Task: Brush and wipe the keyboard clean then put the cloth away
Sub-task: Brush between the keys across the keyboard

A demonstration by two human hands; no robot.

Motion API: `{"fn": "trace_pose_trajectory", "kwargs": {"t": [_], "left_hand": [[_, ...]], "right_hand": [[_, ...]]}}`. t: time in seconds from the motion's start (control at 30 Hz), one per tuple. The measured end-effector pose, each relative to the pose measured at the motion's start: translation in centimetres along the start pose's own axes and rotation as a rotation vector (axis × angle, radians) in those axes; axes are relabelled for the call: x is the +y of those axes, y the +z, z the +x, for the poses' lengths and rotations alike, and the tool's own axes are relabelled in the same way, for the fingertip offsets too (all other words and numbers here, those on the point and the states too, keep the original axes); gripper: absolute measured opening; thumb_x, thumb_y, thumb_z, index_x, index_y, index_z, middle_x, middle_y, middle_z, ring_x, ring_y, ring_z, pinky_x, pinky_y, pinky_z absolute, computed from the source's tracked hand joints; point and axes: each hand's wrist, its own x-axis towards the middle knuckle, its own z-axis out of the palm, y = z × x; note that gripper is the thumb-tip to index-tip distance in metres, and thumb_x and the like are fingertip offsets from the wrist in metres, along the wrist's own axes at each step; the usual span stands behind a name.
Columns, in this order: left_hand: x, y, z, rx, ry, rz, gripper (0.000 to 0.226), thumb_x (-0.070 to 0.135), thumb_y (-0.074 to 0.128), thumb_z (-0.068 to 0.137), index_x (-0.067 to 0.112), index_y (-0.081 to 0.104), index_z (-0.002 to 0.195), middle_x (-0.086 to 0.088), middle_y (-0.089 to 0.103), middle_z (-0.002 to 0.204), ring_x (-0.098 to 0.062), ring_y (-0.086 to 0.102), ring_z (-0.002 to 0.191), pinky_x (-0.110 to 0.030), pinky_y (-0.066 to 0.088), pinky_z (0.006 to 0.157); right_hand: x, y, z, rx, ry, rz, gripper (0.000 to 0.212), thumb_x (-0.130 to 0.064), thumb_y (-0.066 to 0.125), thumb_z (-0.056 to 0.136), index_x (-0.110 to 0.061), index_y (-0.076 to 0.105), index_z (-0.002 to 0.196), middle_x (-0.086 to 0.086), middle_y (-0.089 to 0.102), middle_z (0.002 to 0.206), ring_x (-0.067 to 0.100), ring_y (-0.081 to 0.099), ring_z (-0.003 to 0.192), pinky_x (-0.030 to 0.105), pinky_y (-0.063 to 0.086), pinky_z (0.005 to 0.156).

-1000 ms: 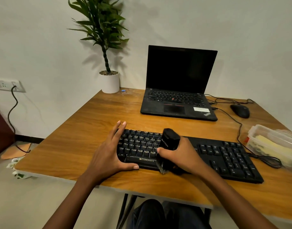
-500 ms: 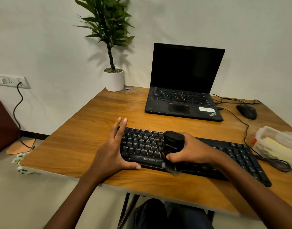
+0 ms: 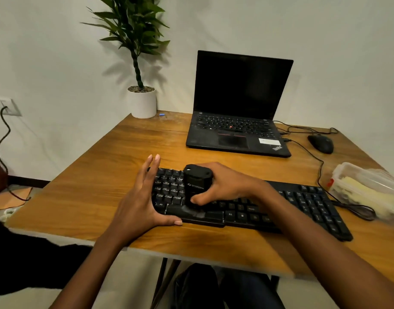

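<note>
A black keyboard (image 3: pixel 303 204) lies across the near part of the wooden desk (image 3: pixel 115 170). My right hand (image 3: pixel 225 186) grips a stubby black brush (image 3: pixel 197 184) that stands upright on the left half of the keys, its bristles down near the space bar. My left hand (image 3: pixel 140 197) rests flat against the keyboard's left end, fingers straight along the side and thumb along the front edge. A pale yellow cloth (image 3: pixel 370 192) lies inside a clear plastic box (image 3: pixel 338 175) at the right.
An open black laptop (image 3: pixel 238 121) stands at the back of the desk, with a black mouse (image 3: pixel 321 143) and cables to its right. A potted plant (image 3: pixel 142 101) sits at the back left corner. The keyboard cable loops beside the plastic box.
My right hand has carried the brush leftwards and away from the front edge, onto the left letter keys. My left hand has stayed at the keyboard's left end. The camera has shifted.
</note>
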Motion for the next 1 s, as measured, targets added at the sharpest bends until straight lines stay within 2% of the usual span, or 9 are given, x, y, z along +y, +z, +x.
{"fn": "trace_pose_trajectory", "kwargs": {"t": [0.17, 0.23, 0.3, 0.4, 0.57, 0.67, 0.73, 0.93, 1.0], "left_hand": [[0.1, 0.0, -0.1, 0.002, -0.034, 0.005, 0.141, 0.083, 0.068, 0.032, 0.053, -0.015, 0.141, 0.015, -0.001, 0.157, -0.005, 0.025, 0.123, -0.037, 0.046, 0.084], [0.2, 0.1, -0.2, 0.006, -0.046, 0.003, 0.144, 0.075, 0.076, 0.031, 0.054, -0.015, 0.14, 0.02, -0.002, 0.155, -0.005, 0.025, 0.122, -0.041, 0.047, 0.085], [0.4, 0.2, -0.1, 0.014, -0.051, -0.003, 0.142, 0.065, 0.077, 0.032, 0.056, -0.014, 0.14, 0.018, -0.001, 0.156, -0.006, 0.027, 0.123, -0.044, 0.047, 0.087], [0.3, 0.3, -0.1, 0.008, -0.05, -0.012, 0.141, 0.06, 0.079, 0.033, 0.057, -0.014, 0.139, 0.012, 0.003, 0.158, -0.009, 0.03, 0.128, -0.043, 0.048, 0.085], [-0.1, 0.3, 0.0, 0.009, -0.02, -0.009, 0.142, 0.056, 0.08, 0.035, 0.051, -0.011, 0.144, 0.006, 0.009, 0.158, -0.022, 0.037, 0.132, -0.038, 0.051, 0.078], [0.0, 0.3, -0.1, 0.021, -0.01, -0.02, 0.141, 0.055, 0.081, 0.034, 0.055, -0.012, 0.141, 0.005, 0.011, 0.158, -0.023, 0.036, 0.133, -0.042, 0.051, 0.081], [0.2, 0.3, -0.1, 0.026, -0.018, -0.011, 0.141, 0.056, 0.08, 0.034, 0.058, -0.014, 0.139, 0.005, 0.009, 0.158, -0.023, 0.034, 0.134, -0.046, 0.049, 0.083], [0.3, 0.3, 0.0, 0.025, -0.023, 0.015, 0.14, 0.055, 0.08, 0.034, 0.058, -0.016, 0.137, 0.002, 0.007, 0.158, -0.028, 0.033, 0.133, -0.05, 0.048, 0.081], [0.3, 0.3, 0.0, 0.03, -0.022, 0.012, 0.14, 0.056, 0.079, 0.034, 0.059, -0.016, 0.136, 0.001, 0.009, 0.158, -0.028, 0.033, 0.134, -0.05, 0.048, 0.081]], "right_hand": [[0.9, -2.8, -3.1, -0.077, 0.099, -0.14, 0.028, -0.009, 0.073, 0.075, -0.022, 0.052, 0.088, -0.005, 0.059, 0.086, 0.014, 0.061, 0.082, 0.034, 0.052, 0.079], [0.6, -2.4, -3.0, -0.044, 0.08, -0.145, 0.028, -0.01, 0.074, 0.075, -0.024, 0.051, 0.084, -0.009, 0.058, 0.082, 0.004, 0.058, 0.076, 0.024, 0.049, 0.074], [0.1, -1.6, -2.0, -0.027, 0.054, -0.149, 0.034, -0.011, 0.075, 0.074, -0.031, 0.048, 0.079, -0.013, 0.056, 0.079, -0.001, 0.053, 0.071, 0.015, 0.045, 0.066], [-0.6, -0.2, 0.2, -0.02, 0.0, -0.102, 0.039, -0.011, 0.076, 0.073, -0.035, 0.047, 0.08, -0.017, 0.056, 0.082, -0.002, 0.053, 0.075, 0.012, 0.044, 0.067], [-1.2, 2.0, 2.4, 0.037, -0.075, 0.02, 0.035, -0.009, 0.077, 0.073, -0.028, 0.051, 0.088, -0.01, 0.06, 0.086, 0.012, 0.059, 0.084, 0.028, 0.049, 0.078], [-0.9, 1.2, 1.0, 0.042, -0.041, 0.003, 0.043, -0.004, 0.075, 0.074, -0.037, 0.047, 0.08, -0.018, 0.056, 0.08, -0.002, 0.055, 0.074, 0.014, 0.043, 0.069], [-0.5, 0.1, -0.5, 0.024, -0.008, -0.031, 0.043, -0.004, 0.074, 0.074, -0.036, 0.046, 0.076, -0.018, 0.054, 0.076, -0.004, 0.053, 0.068, 0.01, 0.04, 0.062], [-0.2, -0.8, -2.2, 0.025, 0.032, -0.066, 0.041, -0.005, 0.074, 0.074, -0.035, 0.047, 0.076, -0.014, 0.055, 0.076, 0.005, 0.054, 0.069, 0.026, 0.047, 0.065], [-0.4, -0.6, -2.1, 0.038, 0.034, -0.049, 0.043, -0.005, 0.074, 0.074, -0.037, 0.046, 0.075, -0.016, 0.054, 0.073, -0.002, 0.053, 0.065, 0.018, 0.045, 0.06]]}}
